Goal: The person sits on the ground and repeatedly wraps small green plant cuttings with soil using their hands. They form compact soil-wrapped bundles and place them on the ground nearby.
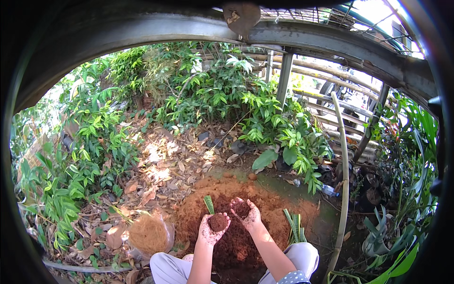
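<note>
My left hand (210, 232), palm up and speckled with soil, holds a round ball of dark soil (217, 222). A short green snake plant leaf piece (209, 204) with a pale edge rises just behind its fingers; I cannot tell whether the hand holds it or it stands in the ground. My right hand (251, 217) is cupped around loose dark soil (242, 209). Both hands are above a mound of dark soil (234, 245) ringed by reddish-brown earth (191, 198). More snake plant leaf pieces (295, 225) lie beside my right knee.
A bundle of brown fibre (148, 232) in clear plastic lies on dry leaves at the left. To the right, a long pole (343, 184) leans upward near a plastic bottle (330, 190). Leafy shrubs (212, 85) and a bamboo fence (330, 74) stand beyond. A metal beam (319, 37) crosses overhead.
</note>
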{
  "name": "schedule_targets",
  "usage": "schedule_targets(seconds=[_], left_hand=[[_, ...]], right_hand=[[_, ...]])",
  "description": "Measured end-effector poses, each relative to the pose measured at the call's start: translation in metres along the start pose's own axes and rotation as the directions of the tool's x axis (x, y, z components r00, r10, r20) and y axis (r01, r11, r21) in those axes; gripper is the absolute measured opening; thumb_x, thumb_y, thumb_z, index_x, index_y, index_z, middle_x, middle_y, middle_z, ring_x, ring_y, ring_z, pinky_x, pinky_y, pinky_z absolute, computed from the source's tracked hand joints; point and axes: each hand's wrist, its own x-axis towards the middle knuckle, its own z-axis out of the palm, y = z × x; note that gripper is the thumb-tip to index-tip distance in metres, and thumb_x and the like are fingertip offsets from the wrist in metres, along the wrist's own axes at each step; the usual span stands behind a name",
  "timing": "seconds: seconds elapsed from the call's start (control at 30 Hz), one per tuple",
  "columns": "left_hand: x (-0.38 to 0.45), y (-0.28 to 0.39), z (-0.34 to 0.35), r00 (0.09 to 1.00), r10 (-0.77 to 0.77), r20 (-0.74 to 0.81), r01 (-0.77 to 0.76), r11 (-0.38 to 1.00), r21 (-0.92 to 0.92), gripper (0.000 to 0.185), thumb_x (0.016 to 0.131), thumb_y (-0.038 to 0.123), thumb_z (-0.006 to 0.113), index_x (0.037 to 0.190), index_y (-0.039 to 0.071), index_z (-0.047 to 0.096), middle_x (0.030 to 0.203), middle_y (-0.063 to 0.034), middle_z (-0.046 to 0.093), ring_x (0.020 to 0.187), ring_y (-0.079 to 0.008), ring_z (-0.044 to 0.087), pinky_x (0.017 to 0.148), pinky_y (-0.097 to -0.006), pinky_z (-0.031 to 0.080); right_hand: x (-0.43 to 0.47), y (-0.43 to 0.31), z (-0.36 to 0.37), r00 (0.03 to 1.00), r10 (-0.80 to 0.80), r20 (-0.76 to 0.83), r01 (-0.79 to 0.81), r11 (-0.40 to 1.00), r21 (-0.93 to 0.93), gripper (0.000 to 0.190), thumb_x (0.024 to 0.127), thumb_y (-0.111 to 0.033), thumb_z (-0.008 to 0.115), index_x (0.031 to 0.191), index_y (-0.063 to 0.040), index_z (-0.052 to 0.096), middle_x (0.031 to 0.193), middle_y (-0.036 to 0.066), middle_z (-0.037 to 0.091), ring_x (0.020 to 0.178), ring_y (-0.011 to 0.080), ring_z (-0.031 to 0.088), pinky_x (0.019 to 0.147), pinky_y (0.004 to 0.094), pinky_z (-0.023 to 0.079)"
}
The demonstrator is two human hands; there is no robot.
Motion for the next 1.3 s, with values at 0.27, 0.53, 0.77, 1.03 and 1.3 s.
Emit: schedule_targets(seconds=[0.27,0.53,0.77,1.03,1.3], left_hand=[[0.003,-0.001,-0.003,1.000,-0.010,-0.001,0.010,1.000,-0.007,0.033,0.079,0.022,0.039,0.091,-0.007,0.052,0.095,-0.0223,0.056,0.087,-0.0349,0.055,0.081,-0.0456,0.046],[0.001,-0.001,-0.001,1.000,-0.008,-0.010,0.008,1.000,-0.009,0.033,0.080,0.021,0.038,0.091,-0.007,0.053,0.095,-0.0211,0.057,0.087,-0.0337,0.055,0.081,-0.0447,0.046],[-0.002,-0.004,0.007,1.000,0.004,-0.013,-0.004,1.000,0.013,0.032,0.079,0.021,0.041,0.089,-0.005,0.054,0.090,-0.0189,0.059,0.082,-0.0324,0.057,0.079,-0.0435,0.047],[0.000,-0.004,0.005,0.999,-0.030,0.021,0.029,0.998,0.063,0.031,0.079,0.027,0.049,0.084,-0.002,0.057,0.081,-0.0144,0.060,0.076,-0.0293,0.058,0.075,-0.0408,0.049],[0.013,-0.007,0.003,0.999,-0.004,0.037,-0.002,0.987,0.162,0.041,0.083,0.033,0.039,0.087,-0.005,0.054,0.083,-0.0172,0.058,0.080,-0.0320,0.056,0.077,-0.0424,0.047]], right_hand=[[0.000,0.004,0.011,0.950,-0.111,-0.293,0.062,0.983,-0.173,0.018,0.081,-0.020,0.060,0.087,-0.004,0.057,0.085,0.007,0.060,0.082,0.0193,0.057,0.071,0.0341,0.049],[-0.006,0.007,0.014,0.983,-0.149,-0.104,0.127,0.972,-0.198,0.012,0.085,-0.008,0.051,0.095,-0.001,0.055,0.091,0.010,0.061,0.081,0.0189,0.058,0.074,0.0324,0.050],[-0.004,-0.001,0.013,0.996,0.011,-0.089,-0.012,1.000,-0.009,0.033,0.089,-0.031,0.042,0.101,-0.001,0.051,0.094,0.013,0.060,0.088,0.0242,0.057,0.080,0.0357,0.045],[-0.006,0.000,0.012,0.999,-0.011,-0.046,0.014,0.998,0.059,0.026,0.088,-0.026,0.043,0.092,-0.004,0.055,0.091,0.009,0.060,0.086,0.0234,0.058,0.075,0.0335,0.047],[-0.038,0.003,0.060,0.974,-0.224,-0.035,0.213,0.955,-0.206,0.021,0.087,-0.009,0.050,0.106,0.000,0.053,0.095,0.009,0.060,0.087,0.0199,0.059,0.077,0.0300,0.049]])
